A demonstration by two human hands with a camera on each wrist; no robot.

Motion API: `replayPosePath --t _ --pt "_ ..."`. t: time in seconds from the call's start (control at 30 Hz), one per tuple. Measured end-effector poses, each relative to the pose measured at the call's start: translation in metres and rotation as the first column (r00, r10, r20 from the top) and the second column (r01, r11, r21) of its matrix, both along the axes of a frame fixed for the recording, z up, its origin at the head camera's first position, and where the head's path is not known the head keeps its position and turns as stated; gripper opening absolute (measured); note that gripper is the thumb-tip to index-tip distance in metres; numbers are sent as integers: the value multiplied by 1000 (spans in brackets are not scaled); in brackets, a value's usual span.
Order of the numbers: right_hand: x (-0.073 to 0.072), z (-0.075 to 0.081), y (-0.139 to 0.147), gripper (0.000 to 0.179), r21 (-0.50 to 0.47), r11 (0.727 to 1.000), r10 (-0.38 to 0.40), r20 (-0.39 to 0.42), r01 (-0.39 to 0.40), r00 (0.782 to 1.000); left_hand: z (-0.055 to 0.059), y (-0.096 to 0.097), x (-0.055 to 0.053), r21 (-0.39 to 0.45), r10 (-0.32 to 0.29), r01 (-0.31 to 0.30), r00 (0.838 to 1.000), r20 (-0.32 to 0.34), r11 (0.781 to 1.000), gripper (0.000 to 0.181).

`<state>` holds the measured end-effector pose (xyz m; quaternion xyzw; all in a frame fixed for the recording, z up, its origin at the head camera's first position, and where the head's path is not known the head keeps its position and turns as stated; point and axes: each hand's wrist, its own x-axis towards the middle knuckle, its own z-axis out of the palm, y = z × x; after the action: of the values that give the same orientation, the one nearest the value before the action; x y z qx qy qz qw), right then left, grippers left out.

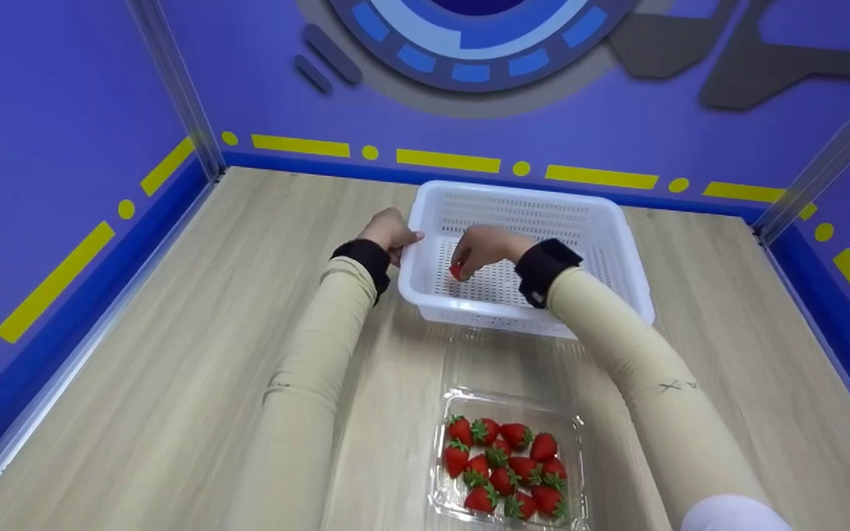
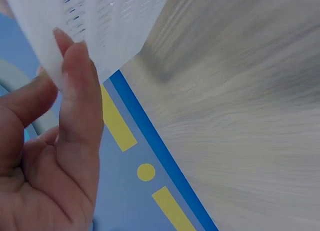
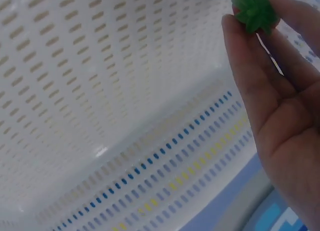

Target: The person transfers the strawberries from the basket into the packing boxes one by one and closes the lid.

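Note:
A white perforated plastic basket [image 1: 528, 313] stands toward the back of the wooden table. My left hand [image 1: 389, 232] grips its left rim, thumb on one side and fingers on the other; the left wrist view shows the hand [image 2: 70, 126] pinching the basket wall [image 2: 115, 31]. Inside the basket, my right hand [image 1: 485, 247] pinches a red strawberry [image 1: 456, 271] low over the left part of the floor. Its green leafy cap [image 3: 255, 11] shows between thumb and fingers in the right wrist view.
Nearer the front lies a clear plastic box [image 1: 580, 472] with several strawberries [image 1: 502, 481] in it, its transparent lid folded back toward the basket. Blue panels [image 1: 285, 103] with yellow marks wall the table [image 1: 174, 354] at the back and both sides.

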<state>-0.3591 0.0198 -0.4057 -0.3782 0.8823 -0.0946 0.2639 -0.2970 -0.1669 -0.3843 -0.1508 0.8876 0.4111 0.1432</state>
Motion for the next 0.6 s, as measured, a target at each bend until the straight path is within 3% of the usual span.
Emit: replayPosePath --t 0.13,0.27,0.37,0.5,0.6 --pt "-1 21 23 30 -133 991 -21 -42 15 999 -2 -1 1 -68 -57 56 998 -18 996 39" --pt "7 44 49 30 -252 966 -68 -68 49 995 4 -3 4 -176 -116 99 989 -90 980 43" --pt "18 63 68 32 -293 952 -118 -92 86 989 17 -8 6 -206 -157 122 973 -167 971 49" --pt "36 85 90 33 -314 943 -158 -130 111 979 44 -16 13 -142 -169 135 949 -267 981 55" --pt "54 96 106 34 -337 936 -156 -144 99 977 65 -20 25 -89 -164 142 932 -322 986 53"
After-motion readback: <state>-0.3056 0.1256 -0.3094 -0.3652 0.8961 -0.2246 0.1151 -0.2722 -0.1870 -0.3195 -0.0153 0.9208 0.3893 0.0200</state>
